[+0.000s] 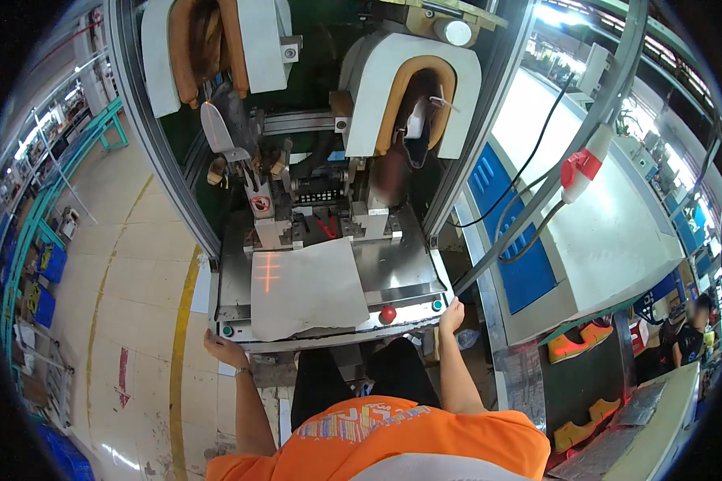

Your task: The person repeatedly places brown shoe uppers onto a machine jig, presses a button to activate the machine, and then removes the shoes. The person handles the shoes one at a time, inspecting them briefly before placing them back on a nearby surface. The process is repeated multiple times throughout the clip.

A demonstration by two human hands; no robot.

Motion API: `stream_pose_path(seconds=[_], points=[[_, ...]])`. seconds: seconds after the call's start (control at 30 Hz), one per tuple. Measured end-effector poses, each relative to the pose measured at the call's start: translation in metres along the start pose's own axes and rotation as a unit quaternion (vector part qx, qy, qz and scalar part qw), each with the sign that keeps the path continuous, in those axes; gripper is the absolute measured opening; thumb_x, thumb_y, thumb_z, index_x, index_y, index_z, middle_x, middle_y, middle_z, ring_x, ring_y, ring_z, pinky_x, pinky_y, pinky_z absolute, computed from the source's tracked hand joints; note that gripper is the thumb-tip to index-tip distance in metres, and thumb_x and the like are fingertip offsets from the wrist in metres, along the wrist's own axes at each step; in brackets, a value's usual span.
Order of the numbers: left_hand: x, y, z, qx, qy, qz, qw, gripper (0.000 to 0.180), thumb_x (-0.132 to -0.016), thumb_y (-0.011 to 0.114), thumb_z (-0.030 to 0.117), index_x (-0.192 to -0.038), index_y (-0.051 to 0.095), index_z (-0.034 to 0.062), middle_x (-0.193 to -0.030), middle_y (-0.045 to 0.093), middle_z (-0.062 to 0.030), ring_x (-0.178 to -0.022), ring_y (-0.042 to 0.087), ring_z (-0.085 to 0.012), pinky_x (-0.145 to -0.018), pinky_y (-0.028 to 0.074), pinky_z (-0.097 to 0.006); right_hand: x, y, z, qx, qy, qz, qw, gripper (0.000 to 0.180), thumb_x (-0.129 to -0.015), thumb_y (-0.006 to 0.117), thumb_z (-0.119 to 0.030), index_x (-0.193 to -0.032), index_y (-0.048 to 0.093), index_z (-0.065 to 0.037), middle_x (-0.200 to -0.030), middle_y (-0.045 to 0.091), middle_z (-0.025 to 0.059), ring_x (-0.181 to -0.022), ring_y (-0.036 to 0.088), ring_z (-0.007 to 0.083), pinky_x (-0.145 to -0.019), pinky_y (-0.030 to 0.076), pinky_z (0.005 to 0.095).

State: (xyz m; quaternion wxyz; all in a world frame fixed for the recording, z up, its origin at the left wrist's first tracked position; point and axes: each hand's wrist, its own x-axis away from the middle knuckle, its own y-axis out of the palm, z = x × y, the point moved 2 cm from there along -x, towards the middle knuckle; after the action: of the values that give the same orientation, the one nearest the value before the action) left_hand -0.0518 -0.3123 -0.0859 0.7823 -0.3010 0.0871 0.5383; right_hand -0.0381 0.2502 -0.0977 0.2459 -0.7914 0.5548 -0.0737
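Observation:
My left hand (227, 351) is curled at the left end of the machine's front panel (413, 316), close by a green button (227, 330). At the panel's right end my right hand (452, 316) is closed on the corner, near another green button (437, 305). Parts of the fingers are hidden behind the edge. Between the hands, a white sheet (309, 289) lies on the metal bed with red light lines across it. Above it, a dark shoe upper (416, 128) sits in the right padded clamp (469, 104). A pale, rounded upright form (217, 128) stands below the left clamp (159, 72).
A red knob (387, 314) stands on the panel. To the right are a white and blue machine (586, 216), a slanted post with a red-and-white connector (582, 167), and orange and yellow shoe parts (579, 343). Blue bins (43, 305) line the left aisle. Another person (690, 337) is at far right.

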Motion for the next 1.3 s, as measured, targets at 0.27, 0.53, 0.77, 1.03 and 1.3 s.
stream_pose_path(seconds=[0.27,0.53,0.77,1.03,1.3], points=[[0.001,0.002,0.006,0.000,-0.008,0.001,1.000,0.024,-0.088,0.040,0.008,-0.105,0.049,-0.0055,-0.105,0.051,-0.0195,-0.098,0.049,-0.0312,-0.083,0.041,-0.038,-0.006,0.004,0.011,-0.013,-0.006,0.011,1.000,0.037,-0.086,0.044,-0.032,-0.081,0.059,0.001,-0.078,0.059,0.0184,-0.074,0.056,0.0329,-0.066,0.041,0.0391],[0.000,0.002,0.004,0.000,-0.016,-0.008,1.000,0.025,-0.089,0.039,0.009,-0.106,0.049,-0.0063,-0.104,0.051,-0.0198,-0.097,0.050,-0.0316,-0.084,0.040,-0.038,-0.005,0.003,0.010,-0.010,0.010,-0.004,1.000,0.034,-0.086,0.045,-0.031,-0.087,0.058,0.001,-0.085,0.060,0.0178,-0.081,0.056,0.0318,-0.072,0.041,0.0378],[0.001,0.001,0.007,0.007,-0.022,-0.009,1.000,0.026,-0.088,0.039,0.008,-0.107,0.048,-0.0071,-0.107,0.050,-0.0207,-0.098,0.049,-0.0324,-0.085,0.040,-0.038,-0.006,0.004,0.012,-0.048,0.003,0.008,0.999,0.037,-0.086,0.046,-0.033,-0.084,0.059,0.002,-0.080,0.061,0.0169,-0.075,0.057,0.0297,-0.068,0.042,0.0368],[0.003,0.003,0.007,0.015,-0.033,-0.001,0.999,0.029,-0.087,0.040,0.006,-0.112,0.044,-0.0075,-0.112,0.047,-0.0213,-0.105,0.046,-0.0330,-0.088,0.038,-0.038,-0.009,0.005,0.020,-0.048,0.021,0.004,0.999,0.035,-0.084,0.049,-0.031,-0.086,0.059,0.002,-0.084,0.061,0.0173,-0.079,0.058,0.0305,-0.071,0.042,0.0367],[0.006,0.012,-0.025,0.062,-0.087,0.053,0.993,0.040,-0.087,0.046,0.023,-0.113,0.042,-0.0076,-0.111,0.047,-0.0241,-0.104,0.046,-0.0343,-0.087,0.038,-0.039,-0.007,0.008,0.017,-0.052,0.030,-0.004,0.998,0.036,-0.084,0.049,-0.033,-0.086,0.059,0.002,-0.082,0.061,0.0172,-0.078,0.058,0.0297,-0.070,0.042,0.0362]])
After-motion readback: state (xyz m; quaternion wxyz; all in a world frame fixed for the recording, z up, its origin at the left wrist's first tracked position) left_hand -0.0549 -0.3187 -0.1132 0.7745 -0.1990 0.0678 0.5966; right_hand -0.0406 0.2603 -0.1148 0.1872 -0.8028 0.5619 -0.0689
